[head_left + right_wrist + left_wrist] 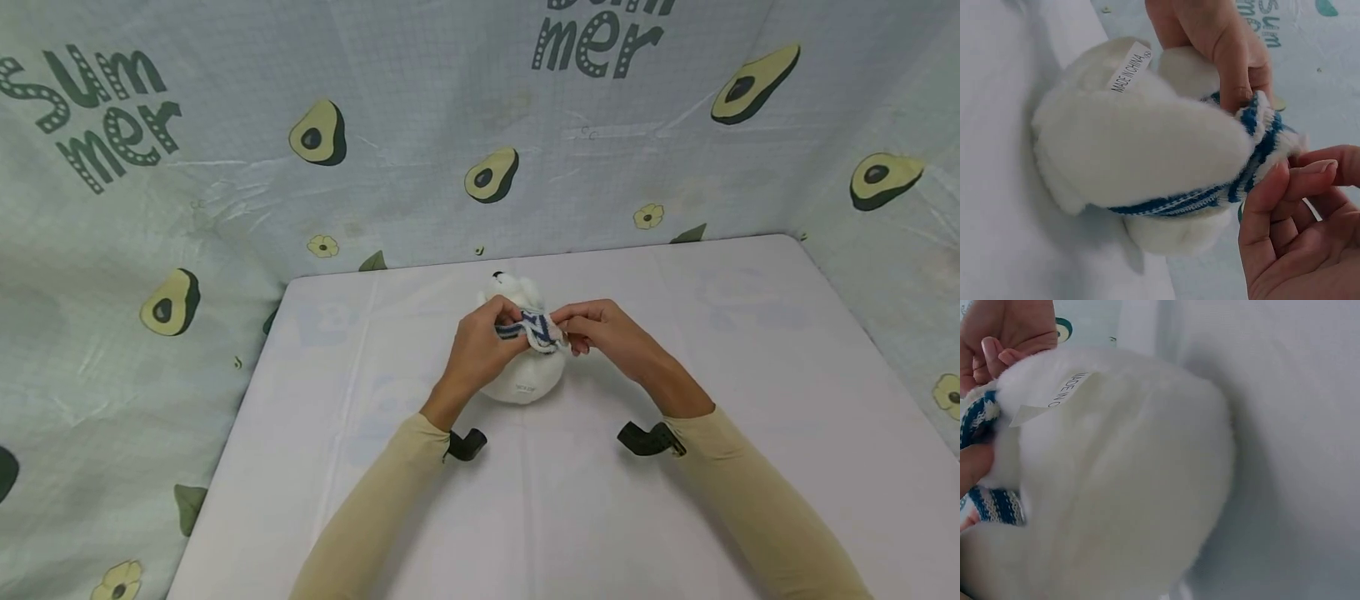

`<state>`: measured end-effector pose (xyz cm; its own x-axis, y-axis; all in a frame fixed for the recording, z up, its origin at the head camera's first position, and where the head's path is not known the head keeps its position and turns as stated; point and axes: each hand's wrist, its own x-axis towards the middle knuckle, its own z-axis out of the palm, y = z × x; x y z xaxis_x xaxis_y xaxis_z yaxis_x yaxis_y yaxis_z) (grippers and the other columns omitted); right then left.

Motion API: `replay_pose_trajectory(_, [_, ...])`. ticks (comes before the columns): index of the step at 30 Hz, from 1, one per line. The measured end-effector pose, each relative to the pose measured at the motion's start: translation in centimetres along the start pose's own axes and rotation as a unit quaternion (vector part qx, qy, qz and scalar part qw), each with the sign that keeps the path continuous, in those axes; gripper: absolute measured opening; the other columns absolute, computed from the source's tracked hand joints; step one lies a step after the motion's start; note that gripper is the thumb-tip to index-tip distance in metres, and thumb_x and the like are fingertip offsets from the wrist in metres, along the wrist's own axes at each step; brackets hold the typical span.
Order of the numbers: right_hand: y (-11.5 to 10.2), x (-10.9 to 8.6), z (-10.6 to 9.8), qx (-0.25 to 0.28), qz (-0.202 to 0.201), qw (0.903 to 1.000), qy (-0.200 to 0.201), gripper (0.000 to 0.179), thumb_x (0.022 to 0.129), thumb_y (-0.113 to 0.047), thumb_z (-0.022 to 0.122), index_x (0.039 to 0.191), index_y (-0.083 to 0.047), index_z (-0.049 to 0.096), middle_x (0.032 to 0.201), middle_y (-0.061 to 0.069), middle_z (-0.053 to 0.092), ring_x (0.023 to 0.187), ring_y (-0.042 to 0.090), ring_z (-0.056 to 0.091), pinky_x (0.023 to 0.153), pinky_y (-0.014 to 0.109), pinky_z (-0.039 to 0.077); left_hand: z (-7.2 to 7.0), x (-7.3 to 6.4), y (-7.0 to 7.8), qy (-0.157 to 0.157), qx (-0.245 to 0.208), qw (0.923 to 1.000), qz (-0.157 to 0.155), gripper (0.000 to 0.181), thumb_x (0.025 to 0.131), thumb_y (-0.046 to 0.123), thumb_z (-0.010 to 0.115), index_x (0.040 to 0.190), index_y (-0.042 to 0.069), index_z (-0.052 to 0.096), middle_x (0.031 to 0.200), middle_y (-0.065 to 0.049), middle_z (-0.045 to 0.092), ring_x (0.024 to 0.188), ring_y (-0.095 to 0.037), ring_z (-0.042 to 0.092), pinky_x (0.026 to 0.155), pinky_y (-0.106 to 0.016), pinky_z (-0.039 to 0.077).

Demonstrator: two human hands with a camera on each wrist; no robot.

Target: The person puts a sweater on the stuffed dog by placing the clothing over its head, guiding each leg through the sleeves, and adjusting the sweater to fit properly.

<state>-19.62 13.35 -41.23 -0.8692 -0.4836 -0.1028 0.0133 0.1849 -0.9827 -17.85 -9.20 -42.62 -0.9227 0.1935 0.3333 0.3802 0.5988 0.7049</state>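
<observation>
A white plush toy (523, 379) with a black nose sits on the table, its blue-and-white striped knit scarf (538, 327) bunched at the neck. From the left, my left hand (480, 346) grips the scarf, with its thumb pressed into the knit in the right wrist view. On the other side, my right hand (611, 337) pinches the scarf's end between thumb and fingertips. A sewn label (1130, 67) reading "MADE IN CHINA" sticks out of the fur. In the left wrist view, the toy's round body (1129, 469) fills the middle and a loop of scarf (997, 506) shows beside my thumb.
The toy stands on a white-covered table (525, 508), toward its back edge. Behind and to the left hangs a pale curtain (405, 108) printed with avocados and lettering. Black wrist camera mounts (648, 439) jut inward from both sleeves, close over the tabletop.
</observation>
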Motion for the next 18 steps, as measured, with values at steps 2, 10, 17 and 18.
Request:
replay_pose_trajectory(2, [-0.1,-0.1,0.1,-0.017,-0.012,0.9998,-0.003,0.029,0.104,-0.008,0.051,0.124,0.005,0.068,0.089,0.004,0.066,0.062,0.012,0.049,0.061,0.027,0.045,0.1,0.0,0.0,0.008,0.004,1.0000,0.001,0.027,0.081,0.012,0.084,0.095,0.011,0.062,0.085,-0.001,0.065,0.079,-0.014,0.060,0.073,-0.029,0.048])
replay_pose_trajectory(10, [-0.5,-0.7,0.6,-0.161,-0.057,0.9842,0.045,0.029,0.100,-0.017,0.065,0.128,-0.009,0.071,0.107,0.007,0.073,0.069,0.022,0.058,0.059,0.032,0.051,-0.4,-0.1,0.1,-0.010,-0.018,0.9997,0.009,0.028,0.083,0.014,0.086,0.098,0.009,0.062,0.094,-0.003,0.069,0.089,-0.015,0.064,0.083,-0.031,0.053])
replay_pose_trajectory(17, [-0.5,-1.0,0.5,-0.273,-0.119,0.9519,0.071,0.028,0.097,-0.010,0.070,0.125,-0.011,0.073,0.101,0.001,0.066,0.077,0.018,0.056,0.062,0.030,0.048,-1.0,-0.5,-0.3,-0.048,-0.030,0.9973,0.047,0.033,0.086,0.015,0.084,0.112,0.010,0.064,0.111,-0.003,0.068,0.108,-0.016,0.064,0.099,-0.036,0.050])
replay_pose_trajectory(18, [-0.5,-1.1,0.4,-0.279,-0.121,0.9500,0.070,0.029,0.097,-0.009,0.070,0.125,-0.010,0.073,0.100,0.001,0.064,0.079,0.018,0.055,0.063,0.030,0.047,-1.0,-0.6,-0.3,-0.048,-0.029,0.9970,0.053,0.034,0.086,0.015,0.083,0.113,0.010,0.064,0.112,-0.003,0.068,0.109,-0.016,0.063,0.100,-0.036,0.049])
